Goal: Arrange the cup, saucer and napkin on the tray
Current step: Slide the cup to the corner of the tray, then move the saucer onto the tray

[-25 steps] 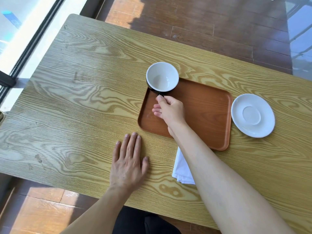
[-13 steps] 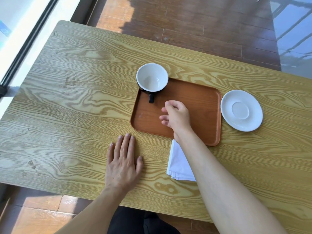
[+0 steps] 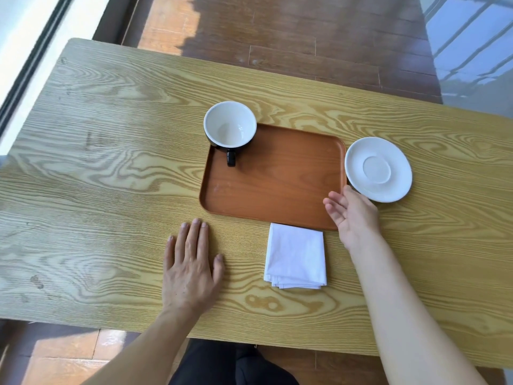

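Observation:
A black cup (image 3: 229,126) with a white inside stands upright in the far left corner of the brown tray (image 3: 277,184), handle toward me. The white saucer (image 3: 378,169) lies on the table just right of the tray. A folded white napkin (image 3: 295,255) lies on the table in front of the tray's near edge. My right hand (image 3: 351,211) is open, fingers apart, at the tray's near right corner, its fingertips at the saucer's near left rim. My left hand (image 3: 191,268) rests flat on the table, left of the napkin.
The wooden table (image 3: 111,162) has its near edge close to my body and its far edge beyond the cup. A window frame (image 3: 30,65) runs along the left. Dark wooden floor (image 3: 305,37) lies beyond the table.
My right hand let go of the cup's handle, drew back, then moved right across the tray to the saucer's edge. The napkin is now uncovered. My left hand stayed put.

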